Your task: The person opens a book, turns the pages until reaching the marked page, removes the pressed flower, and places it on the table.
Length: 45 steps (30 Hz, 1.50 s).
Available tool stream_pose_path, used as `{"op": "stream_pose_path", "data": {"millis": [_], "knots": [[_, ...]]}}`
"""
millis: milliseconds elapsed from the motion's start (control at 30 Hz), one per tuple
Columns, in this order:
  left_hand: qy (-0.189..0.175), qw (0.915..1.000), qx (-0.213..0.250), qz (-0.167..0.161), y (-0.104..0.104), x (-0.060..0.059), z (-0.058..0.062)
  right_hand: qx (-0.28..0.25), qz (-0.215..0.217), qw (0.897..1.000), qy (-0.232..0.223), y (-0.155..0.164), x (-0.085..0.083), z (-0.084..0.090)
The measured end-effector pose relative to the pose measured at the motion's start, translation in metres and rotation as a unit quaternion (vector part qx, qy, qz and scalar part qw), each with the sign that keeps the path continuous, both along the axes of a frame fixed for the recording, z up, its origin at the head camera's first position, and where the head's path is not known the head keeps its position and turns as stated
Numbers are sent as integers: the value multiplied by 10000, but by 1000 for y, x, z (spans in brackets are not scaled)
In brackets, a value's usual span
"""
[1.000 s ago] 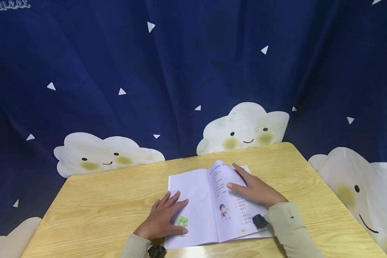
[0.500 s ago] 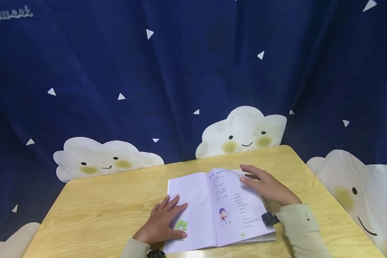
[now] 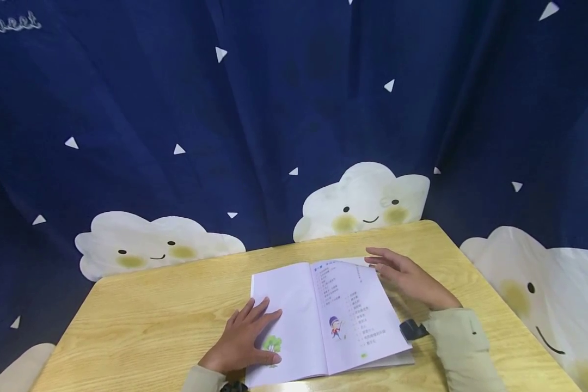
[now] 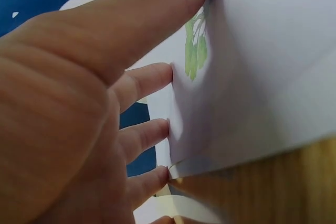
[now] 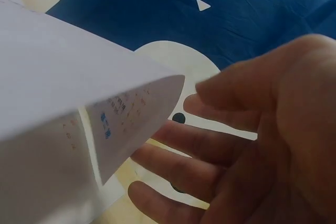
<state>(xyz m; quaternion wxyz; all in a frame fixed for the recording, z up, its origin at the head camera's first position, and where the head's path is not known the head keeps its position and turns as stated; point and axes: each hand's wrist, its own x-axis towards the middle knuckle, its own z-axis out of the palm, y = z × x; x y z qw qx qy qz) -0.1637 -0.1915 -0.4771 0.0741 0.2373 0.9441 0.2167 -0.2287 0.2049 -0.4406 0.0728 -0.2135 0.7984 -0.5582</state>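
Observation:
An open book [image 3: 294, 305] lies on the wooden table, its left page blank but for a printed green tree [image 3: 272, 343]. Rows of text and a small cartoon figure [image 3: 335, 328] fill the right page [image 3: 365, 305]. My left hand [image 3: 242, 337] rests on the lower left page, fingers spread. At the top right corner of the book is my right hand [image 3: 414, 280], fingers extended. In the right wrist view, the page's curled corner [image 5: 168, 87] stands lifted; the fingertips [image 5: 147, 153] are right by its edge, and the thumb stays apart from it.
The pale wooden table [image 3: 157, 326] extends on both sides of the book. Behind it hangs a dark blue curtain [image 3: 269, 109] with white triangles and smiling clouds [image 3: 367, 201]. Dark wrist devices [image 3: 413, 330] sit at the sleeve cuffs.
My right hand has moved right, off the middle of the right page toward its outer top corner. The raised page has come down flatter, showing more text. My left hand stays in place.

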Motion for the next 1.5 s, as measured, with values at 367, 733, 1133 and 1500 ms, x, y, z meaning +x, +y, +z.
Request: {"op": "stream_pose_path", "data": {"millis": [367,733,1133,1500], "knots": [[-230,9997,-53,-7,-5,10,-4,31,266,9996,53,-12,13,-3],[-32,9999,-122,19,-11,15,-7,560,-101,9975,419,-29,25,14],[184,9998,26,-86,-11,8,-5,1636,165,9863,-144,-43,35,25],[109,9997,164,135,-1,1,-4,2275,800,9704,134,-81,36,21]]}}
